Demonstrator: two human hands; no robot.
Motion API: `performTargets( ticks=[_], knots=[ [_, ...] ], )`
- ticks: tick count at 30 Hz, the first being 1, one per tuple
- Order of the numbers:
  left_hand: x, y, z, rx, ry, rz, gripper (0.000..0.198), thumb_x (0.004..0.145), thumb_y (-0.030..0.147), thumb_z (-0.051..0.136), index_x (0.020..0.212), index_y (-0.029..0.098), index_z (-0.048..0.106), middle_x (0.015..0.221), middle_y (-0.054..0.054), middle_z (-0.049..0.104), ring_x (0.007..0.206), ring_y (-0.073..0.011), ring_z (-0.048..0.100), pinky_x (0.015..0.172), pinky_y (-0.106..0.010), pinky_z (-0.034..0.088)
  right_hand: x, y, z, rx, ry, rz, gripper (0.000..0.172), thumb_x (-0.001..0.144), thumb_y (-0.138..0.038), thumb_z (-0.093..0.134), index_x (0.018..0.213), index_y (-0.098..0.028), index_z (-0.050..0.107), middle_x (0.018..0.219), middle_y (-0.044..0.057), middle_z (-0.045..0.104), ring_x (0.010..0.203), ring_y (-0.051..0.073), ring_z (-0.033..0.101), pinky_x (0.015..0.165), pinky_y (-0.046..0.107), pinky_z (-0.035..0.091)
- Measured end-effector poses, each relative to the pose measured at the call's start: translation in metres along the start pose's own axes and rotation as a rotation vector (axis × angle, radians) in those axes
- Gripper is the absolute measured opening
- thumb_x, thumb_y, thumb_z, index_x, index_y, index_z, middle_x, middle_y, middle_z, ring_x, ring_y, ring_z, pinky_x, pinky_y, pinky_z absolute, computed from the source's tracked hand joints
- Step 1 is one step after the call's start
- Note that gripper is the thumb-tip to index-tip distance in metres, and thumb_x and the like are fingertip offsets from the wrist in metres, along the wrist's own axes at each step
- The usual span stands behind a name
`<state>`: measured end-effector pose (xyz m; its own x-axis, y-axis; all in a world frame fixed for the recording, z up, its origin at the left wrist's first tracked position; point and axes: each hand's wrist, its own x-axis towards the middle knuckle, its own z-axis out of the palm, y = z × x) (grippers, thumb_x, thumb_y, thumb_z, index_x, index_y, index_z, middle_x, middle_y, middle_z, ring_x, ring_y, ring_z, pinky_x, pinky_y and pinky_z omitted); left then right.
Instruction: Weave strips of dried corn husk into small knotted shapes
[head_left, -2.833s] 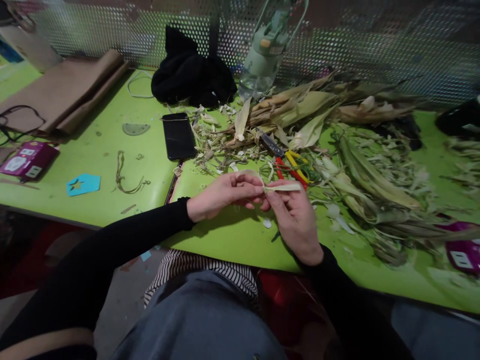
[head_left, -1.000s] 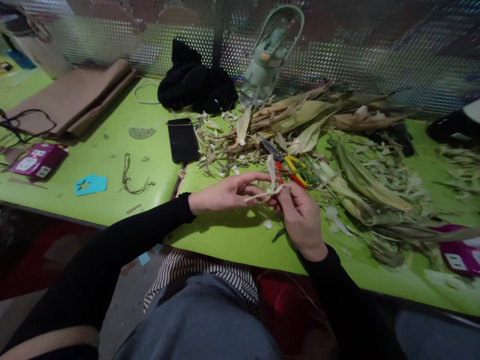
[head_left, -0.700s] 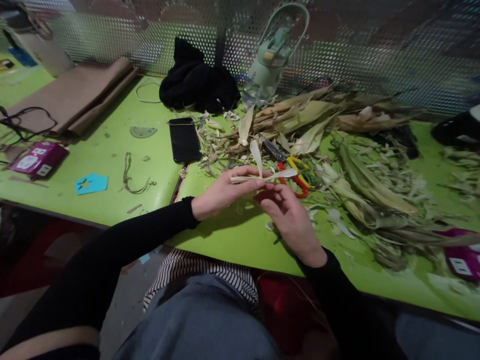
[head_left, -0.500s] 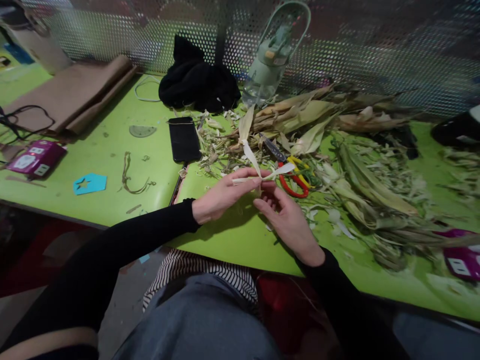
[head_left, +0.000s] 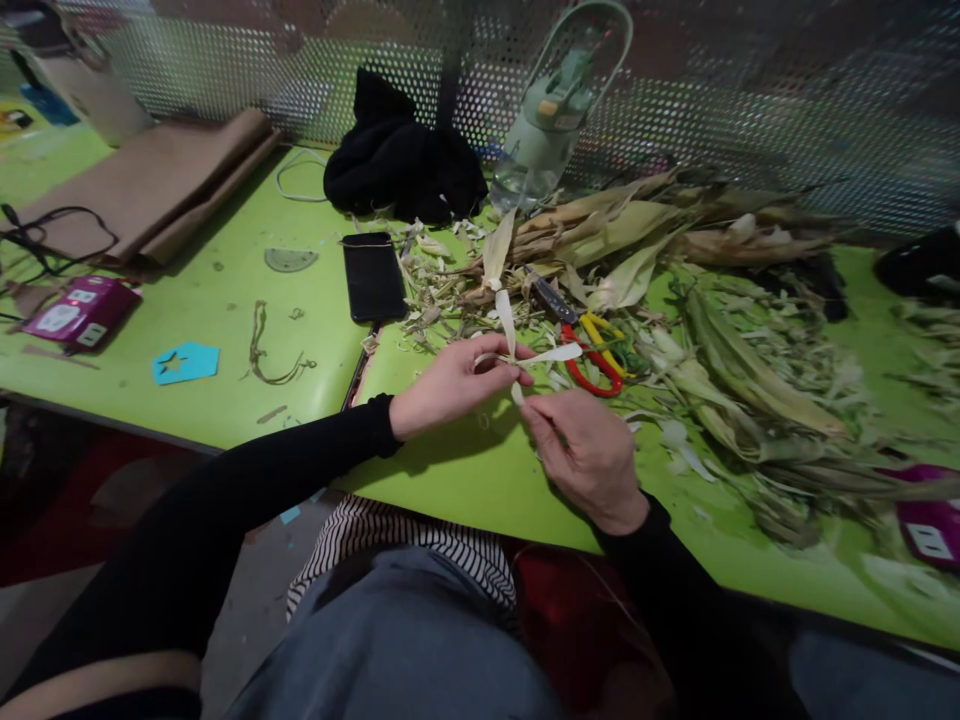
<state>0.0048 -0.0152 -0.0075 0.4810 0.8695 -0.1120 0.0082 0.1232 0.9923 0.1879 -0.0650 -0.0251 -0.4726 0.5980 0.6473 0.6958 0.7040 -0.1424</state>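
Note:
Pale strips of corn husk point(head_left: 507, 318) cross one another over the front part of the table. My left hand point(head_left: 457, 388) pinches them at the crossing between thumb and fingers. One strip points away from me and another sticks out to the right. My right hand point(head_left: 581, 445) grips the end of a short strip that hangs toward me, its fingers curled in. Just past my right hand lie red-handled scissors point(head_left: 592, 368) and a yellow-handled tool point(head_left: 606, 335), partly overlapping.
Dried corn husks point(head_left: 600, 235) and green husks point(head_left: 757, 380) cover the table's right side among scraps. A phone point(head_left: 373, 277), black cloth point(head_left: 405, 165) and green bottle point(head_left: 536, 140) stand or lie behind. Leftward are a protractor point(head_left: 291, 259), blue paper piece point(head_left: 186, 363) and purple power strip point(head_left: 81, 313).
My right hand has moved slightly right and toward me, its fingers now closed on the strip's near end. My left hand keeps its pinch at the crossing.

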Motion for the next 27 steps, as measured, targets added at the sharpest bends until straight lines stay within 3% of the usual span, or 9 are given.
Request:
performTargets(
  ticks=[6, 10, 14, 16, 20, 23, 27],
  knots=[
    [-0.0019, -0.0006, -0.0008, -0.072, -0.061, 0.005, 0.019, 0.091, 0.018, 0.06, 0.108, 0.01, 0.063, 0.102, -0.012, 0.075, 0.101, -0.0186, 0.069, 0.089, -0.033, 0.052, 0.0, 0.0001, 0.0004, 0.002, -0.094, -0.151, 0.008, 0.093, -0.016, 0.06, 0.086, -0.018, 0.065, 0.066, 0.001, 0.062, 0.064, 0.016, 0.053, 0.062, 0.029, 0.043],
    [0.0006, -0.0008, -0.0037, -0.102, -0.074, 0.014, 0.018, 0.089, 0.017, 0.064, 0.105, 0.012, 0.059, 0.096, -0.009, 0.074, 0.098, -0.0175, 0.07, 0.089, -0.033, 0.052, 0.0001, -0.0017, -0.0002, -0.016, -0.05, -0.13, 0.003, 0.091, -0.016, 0.064, 0.09, -0.019, 0.064, 0.069, 0.001, 0.065, 0.066, 0.015, 0.056, 0.064, 0.03, 0.045],
    [0.0026, 0.0016, -0.0068, 0.007, -0.099, -0.006, 0.017, 0.085, 0.019, 0.068, 0.098, 0.011, 0.06, 0.076, 0.0, 0.069, 0.071, -0.01, 0.064, 0.072, -0.025, 0.048, 0.0008, -0.0023, -0.0023, -0.088, 0.127, -0.021, 0.015, 0.086, -0.016, 0.07, 0.096, -0.021, 0.062, 0.09, 0.006, 0.071, 0.085, 0.019, 0.064, 0.077, 0.034, 0.049],
    [0.0023, 0.0024, -0.0071, 0.065, -0.145, -0.01, 0.014, 0.086, 0.019, 0.068, 0.096, 0.01, 0.063, 0.068, 0.003, 0.062, 0.061, -0.0068, 0.055, 0.064, -0.022, 0.042, 0.0011, -0.0024, -0.003, -0.062, 0.152, 0.078, 0.014, 0.088, -0.016, 0.067, 0.098, -0.022, 0.059, 0.101, 0.008, 0.071, 0.096, 0.022, 0.065, 0.085, 0.038, 0.05],
    [0.0004, 0.0022, -0.0058, -0.03, -0.231, -0.021, 0.011, 0.088, 0.02, 0.065, 0.093, 0.01, 0.063, 0.075, 0.0, 0.066, 0.073, -0.0089, 0.062, 0.075, -0.025, 0.047, 0.0005, -0.0034, -0.0025, 0.118, 0.114, 0.308, 0.01, 0.094, -0.015, 0.056, 0.1, -0.022, 0.055, 0.1, 0.007, 0.068, 0.093, 0.02, 0.065, 0.079, 0.036, 0.053],
    [-0.0008, 0.0022, -0.0048, -0.167, -0.269, -0.023, 0.016, 0.089, 0.022, 0.065, 0.1, 0.011, 0.063, 0.084, -0.003, 0.07, 0.085, -0.0122, 0.067, 0.084, -0.028, 0.048, -0.0015, -0.0039, -0.0012, 0.149, 0.175, 0.373, 0.008, 0.093, -0.017, 0.057, 0.099, -0.023, 0.055, 0.097, 0.005, 0.064, 0.09, 0.019, 0.063, 0.075, 0.034, 0.054],
    [-0.0019, 0.0018, -0.0031, -0.196, -0.278, -0.02, 0.029, 0.082, 0.025, 0.074, 0.105, 0.011, 0.063, 0.08, 0.0, 0.066, 0.077, -0.0095, 0.062, 0.078, -0.027, 0.046, -0.0057, -0.0043, 0.0015, 0.217, 0.187, 0.464, 0.008, 0.093, -0.021, 0.058, 0.101, -0.023, 0.056, 0.096, 0.004, 0.062, 0.081, 0.016, 0.062, 0.07, 0.032, 0.054]
  ],
)
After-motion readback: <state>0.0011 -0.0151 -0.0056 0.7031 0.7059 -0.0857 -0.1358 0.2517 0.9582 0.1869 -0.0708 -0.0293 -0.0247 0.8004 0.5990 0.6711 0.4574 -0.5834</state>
